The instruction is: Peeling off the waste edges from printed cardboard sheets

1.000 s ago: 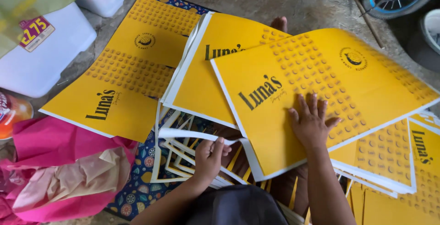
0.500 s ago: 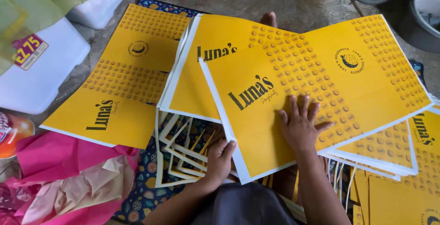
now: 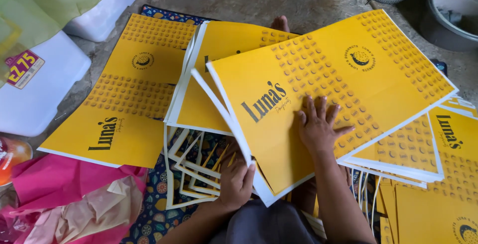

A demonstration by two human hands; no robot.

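A large yellow printed cardboard sheet [image 3: 328,90] is pressed flat under the open, spread right hand [image 3: 318,127], while its white near edge is pinched by the left hand [image 3: 236,182].

Bright, even daylight, soft shadows, sharp focus, slight wide-angle stretch at edges.

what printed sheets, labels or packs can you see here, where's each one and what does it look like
Top sheet: centre, under right hand, yellow, dot pattern, round emblem; left hand lifts its near edge.
Left sheet: flat, same yellow print.
Right stack: yellow, white edges.
Price sticker: far left on white box, purple and yellow.
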